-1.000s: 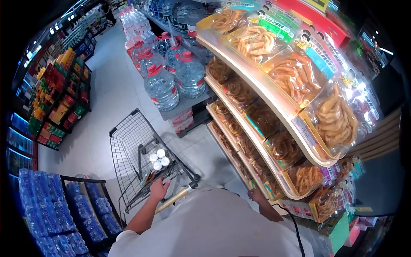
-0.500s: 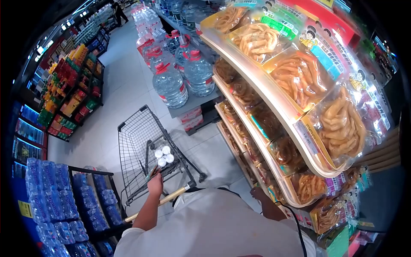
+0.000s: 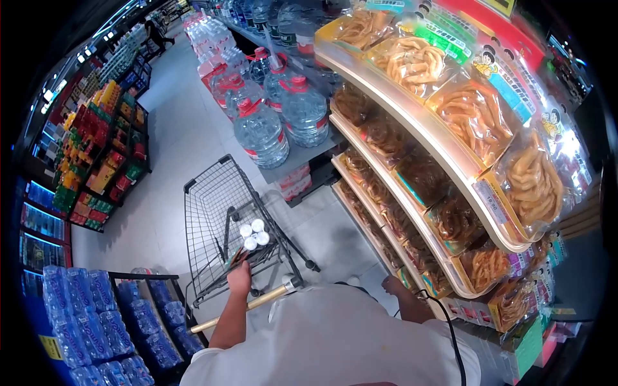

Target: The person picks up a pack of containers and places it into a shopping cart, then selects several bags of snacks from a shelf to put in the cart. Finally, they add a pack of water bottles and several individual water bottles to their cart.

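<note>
My left hand (image 3: 239, 278) is closed round the near end of a thin, flat, colourful item (image 3: 236, 258), too small to name, over the near end of a wire shopping cart (image 3: 209, 193). Just beyond it, a cluster of several white-topped containers (image 3: 255, 234) sits in the cart. The cart's pale handle bar (image 3: 257, 301) runs beneath my left forearm. Low on my right side, my right hand (image 3: 391, 286) hangs beside the lower shelves with its fingers curled. Nothing shows in it.
A curved shelf rack (image 3: 444, 138) of bagged snacks rises close on the right. Large water bottles (image 3: 261, 135) stand on a low platform ahead. Packs of blue-wrapped bottles (image 3: 80, 309) are stacked at left, below a packaged-goods display (image 3: 106, 154). A person (image 3: 154, 35) is far down the aisle.
The view has turned slightly, so the cart, rack and bottles sit a little further right. My left hand keeps its hold on the flat item; my right hand remains low beside the shelves.
</note>
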{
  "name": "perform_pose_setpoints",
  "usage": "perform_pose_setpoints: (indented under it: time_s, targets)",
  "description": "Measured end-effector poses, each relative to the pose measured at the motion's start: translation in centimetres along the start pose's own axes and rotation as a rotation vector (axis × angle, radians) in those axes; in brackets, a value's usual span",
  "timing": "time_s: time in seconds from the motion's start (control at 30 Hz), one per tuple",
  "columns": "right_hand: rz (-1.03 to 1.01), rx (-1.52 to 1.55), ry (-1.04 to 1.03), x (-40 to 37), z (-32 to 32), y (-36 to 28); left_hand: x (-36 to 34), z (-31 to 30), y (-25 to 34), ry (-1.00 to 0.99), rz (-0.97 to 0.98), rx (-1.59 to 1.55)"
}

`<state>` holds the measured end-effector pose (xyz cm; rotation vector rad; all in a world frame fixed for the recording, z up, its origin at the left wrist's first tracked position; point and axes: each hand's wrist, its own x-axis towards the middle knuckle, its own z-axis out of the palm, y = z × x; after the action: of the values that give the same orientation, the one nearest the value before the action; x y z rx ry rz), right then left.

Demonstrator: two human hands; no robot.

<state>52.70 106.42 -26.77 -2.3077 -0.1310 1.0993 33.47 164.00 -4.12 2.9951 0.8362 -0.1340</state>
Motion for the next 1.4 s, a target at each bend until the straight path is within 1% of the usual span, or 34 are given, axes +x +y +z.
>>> perform_pose_setpoints:
  time_s: [0.07,0.1,0.2,0.27,0.3,0.4,0.47,0.5,0.53,0.6,0.63,0.7,0.73,0.77,0.8,0.83,0.87,0.9,0.93,1.0,1.03,1.07,1.13,1.2,1.23,1.27,1.33,1.37,1.4]
  targets:
    - [0.042,0.006,-0.046,-0.7,0.9,-3.8,1.4,-0.2,-1.7,-0.02,0.003,-0.005]
    - [0.048,0.003,-0.09,-1.3,0.7,-6.8,2.2,-0.1,-2.7,-0.009,0.021,0.005]
    - [0.028,0.099,-0.035,-1.8,2.2,-14.7,4.7,0.1,-5.9,0.009,0.066,0.024]
    - [-0.033,0.286,-0.042,-0.5,4.3,-20.0,6.5,0.0,-7.8,0.009,0.097,0.016]
    - [-0.045,0.352,-0.09,-0.2,4.9,-23.4,7.4,0.5,-8.8,-0.001,0.099,0.007]
    - [-0.114,0.642,-0.195,-0.9,7.6,-35.3,9.7,-0.6,-10.8,-0.034,0.11,-0.007]
    - [-0.106,0.645,-0.267,-2.6,8.9,-43.7,11.0,-0.8,-12.0,-0.059,0.121,-0.029]
    - [-0.115,0.654,-0.285,-3.0,10.1,-46.9,11.7,-0.9,-12.5,-0.062,0.124,-0.03]
    - [-0.123,0.664,-0.303,-3.1,11.4,-49.2,12.3,-1.0,-12.8,-0.065,0.127,-0.03]
    - [-0.174,0.606,-0.446,-2.2,13.9,-52.3,13.0,-1.0,-13.4,-0.06,0.127,-0.035]
    - [-0.199,0.581,-0.517,-2.1,14.6,-53.3,13.2,-0.9,-13.7,-0.053,0.136,-0.051]
    - [-0.188,0.608,-0.442,-4.4,14.9,-54.8,13.5,-1.3,-13.9,-0.07,0.134,-0.103]
    - [-0.183,0.617,-0.406,-5.3,14.8,-55.5,13.4,-2.2,-13.7,-0.067,0.139,-0.182]
    - [-0.188,0.611,-0.375,-4.1,15.6,-54.6,13.1,-3.1,-13.4,-0.063,0.14,-0.263]
    - [-0.168,0.587,-0.39,-3.9,15.4,-54.7,12.8,-4.0,-13.4,-0.057,0.139,-0.342]
    - [-0.151,0.564,-0.404,-3.6,15.1,-54.7,12.7,-4.6,-14.0,0.0,0.273,-0.529]
    - [-0.135,0.541,-0.417,-3.3,14.8,-54.8,12.5,-5.3,-14.6,0.072,0.224,-0.629]
    - [-0.182,0.485,-0.375,-2.6,15.1,-54.4,12.2,-6.5,-15.2,0.145,0.172,-0.726]
    - [-0.176,0.366,-0.348,-3.1,14.0,-55.5,12.3,-7.4,-16.1,0.226,0.118,-0.818]
    - [-0.186,0.139,-0.291,-4.1,11.7,-57.8,13.5,-9.0,-20.7,0.357,-0.041,-0.588]
    - [-0.221,0.089,-0.221,-2.6,12.7,-56.9,14.1,-9.0,-23.4,0.381,-0.213,-0.535]
    - [-0.22,0.142,-0.248,-0.6,13.6,-55.6,15.0,-8.5,-26.2,0.405,-0.382,-0.482]
    - [-0.291,0.07,-0.19,2.3,14.4,-54.1,14.6,-4.7,-31.4,0.17,-0.642,-0.046]
    - [-0.273,0.052,-0.227,3.4,13.3,-54.9,12.4,-2.1,-33.0,-0.145,-0.731,0.124]
    - [-0.265,0.039,-0.243,4.1,12.5,-55.4,12.2,0.2,-33.6,-0.034,-0.695,0.197]
    - [-0.268,0.036,-0.245,4.8,11.5,-56.0,12.6,0.0,-33.4,-0.053,-0.7,0.216]
    - [-0.256,0.032,-0.257,6.0,9.8,-56.8,13.0,-0.5,-32.8,-0.035,-0.698,0.148]
    - [-0.28,0.028,-0.223,6.8,9.1,-56.9,12.9,-0.4,-32.0,-0.025,-0.706,0.155]
    - [-0.256,0.039,-0.247,7.4,7.8,-57.4,13.1,-0.5,-30.9,-0.009,-0.718,0.159]
